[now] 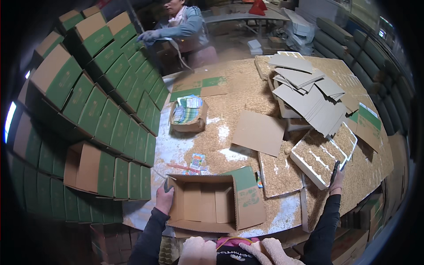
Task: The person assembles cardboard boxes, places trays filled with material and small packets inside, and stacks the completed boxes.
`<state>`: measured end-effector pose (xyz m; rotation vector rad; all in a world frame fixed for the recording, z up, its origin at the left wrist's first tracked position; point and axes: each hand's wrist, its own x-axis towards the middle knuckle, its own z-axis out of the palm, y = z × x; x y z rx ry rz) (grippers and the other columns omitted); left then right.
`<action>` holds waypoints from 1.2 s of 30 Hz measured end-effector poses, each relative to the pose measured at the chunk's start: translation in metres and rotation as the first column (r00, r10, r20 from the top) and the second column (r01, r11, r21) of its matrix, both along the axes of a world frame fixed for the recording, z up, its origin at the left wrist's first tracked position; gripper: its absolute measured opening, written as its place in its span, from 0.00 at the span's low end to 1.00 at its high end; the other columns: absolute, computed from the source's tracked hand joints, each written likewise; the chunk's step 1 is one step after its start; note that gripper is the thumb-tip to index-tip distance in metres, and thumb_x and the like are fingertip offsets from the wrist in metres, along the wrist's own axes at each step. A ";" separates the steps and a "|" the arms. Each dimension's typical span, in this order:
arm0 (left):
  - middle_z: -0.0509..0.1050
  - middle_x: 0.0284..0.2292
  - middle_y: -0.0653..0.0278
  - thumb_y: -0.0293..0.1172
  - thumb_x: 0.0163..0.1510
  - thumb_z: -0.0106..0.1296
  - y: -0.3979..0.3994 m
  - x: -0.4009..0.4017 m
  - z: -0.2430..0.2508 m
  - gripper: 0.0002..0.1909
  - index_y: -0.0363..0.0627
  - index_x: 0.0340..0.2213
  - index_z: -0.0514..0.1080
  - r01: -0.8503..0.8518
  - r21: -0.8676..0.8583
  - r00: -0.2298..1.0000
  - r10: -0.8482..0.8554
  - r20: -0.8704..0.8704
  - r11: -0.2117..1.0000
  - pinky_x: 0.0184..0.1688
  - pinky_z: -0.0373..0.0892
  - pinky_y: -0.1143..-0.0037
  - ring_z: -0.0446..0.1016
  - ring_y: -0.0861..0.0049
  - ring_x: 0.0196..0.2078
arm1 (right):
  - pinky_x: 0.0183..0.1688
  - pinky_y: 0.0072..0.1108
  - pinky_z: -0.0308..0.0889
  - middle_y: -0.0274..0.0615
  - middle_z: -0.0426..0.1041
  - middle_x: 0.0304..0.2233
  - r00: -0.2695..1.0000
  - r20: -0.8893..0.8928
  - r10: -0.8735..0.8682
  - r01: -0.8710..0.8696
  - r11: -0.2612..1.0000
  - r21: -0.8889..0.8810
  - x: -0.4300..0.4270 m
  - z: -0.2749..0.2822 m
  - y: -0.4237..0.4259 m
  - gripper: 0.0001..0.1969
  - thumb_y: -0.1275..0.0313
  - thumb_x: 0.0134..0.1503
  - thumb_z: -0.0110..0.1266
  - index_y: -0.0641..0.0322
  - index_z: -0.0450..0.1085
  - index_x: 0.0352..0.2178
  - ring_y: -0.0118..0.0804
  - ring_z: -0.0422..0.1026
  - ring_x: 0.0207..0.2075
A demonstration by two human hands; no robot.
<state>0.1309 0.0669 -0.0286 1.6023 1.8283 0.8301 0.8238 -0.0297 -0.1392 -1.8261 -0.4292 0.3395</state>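
Note:
My left hand (pixel 164 198), dark at the fingers, grips the left wall of an upright cardboard box (pixel 250 202). The box stands at the table's near edge, its top open and its right flap, printed green, folded outward; bare cardboard shows inside. Far to the right, my right hand (pixel 337 180) holds the right edge of a white foam tray (pixel 309 170). Tan grain-like or sawdust-like material fills the tray around white dividers. Its near side overlaps another filled tray (pixel 281 172); whether it is fully lifted I cannot tell.
Stacked green cartons (pixel 109 122) wall the left side. Loose cardboard sheets (pixel 308 102) pile on trays at the back right, and one sheet (pixel 260 132) lies mid-table. A small carton of printed packets (pixel 188 114) sits behind my box. Another person (pixel 185 29) stands beyond the table.

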 end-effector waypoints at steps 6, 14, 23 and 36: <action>0.74 0.36 0.46 0.26 0.47 0.48 -0.013 -0.004 -0.010 0.22 0.37 0.46 0.65 -0.028 0.037 0.983 0.021 0.182 0.999 0.43 0.67 0.70 0.73 0.58 0.41 | 0.48 0.26 0.64 0.43 0.65 0.48 0.772 -0.553 0.314 -0.133 0.930 0.343 -0.109 0.069 -0.038 0.24 0.61 0.61 0.43 0.63 0.55 0.54 0.37 0.67 0.46; 0.74 0.35 0.48 0.36 0.53 0.46 0.035 0.013 -0.023 0.20 0.39 0.46 0.65 0.214 0.026 0.948 -0.214 0.235 0.976 0.42 0.66 0.67 0.72 0.55 0.39 | 0.50 0.19 0.59 0.43 0.67 0.47 0.382 0.528 0.758 -0.824 0.538 -0.177 -0.333 0.232 -0.007 0.26 0.58 0.63 0.35 0.73 0.58 0.51 0.30 0.65 0.46; 0.71 0.44 0.55 0.36 0.58 0.44 0.043 0.004 -0.057 0.22 0.37 0.50 0.59 0.380 -0.205 0.406 0.036 0.913 0.902 0.49 0.67 0.71 0.69 0.67 0.47 | 0.47 0.17 0.59 0.38 0.67 0.43 0.583 -0.308 0.751 -0.783 0.621 0.031 -0.372 0.169 0.026 0.29 0.53 0.60 0.41 0.71 0.60 0.50 0.25 0.63 0.43; 0.67 0.48 0.45 0.33 0.56 0.42 0.021 0.057 0.002 0.25 0.36 0.54 0.57 0.296 0.006 0.893 -0.279 0.354 0.955 0.52 0.60 0.75 0.66 0.59 0.52 | 0.32 0.28 0.69 0.47 0.72 0.32 -0.003 0.189 0.982 -0.086 0.188 -0.978 -0.373 0.116 0.034 0.18 0.62 0.53 0.48 0.67 0.66 0.39 0.44 0.73 0.35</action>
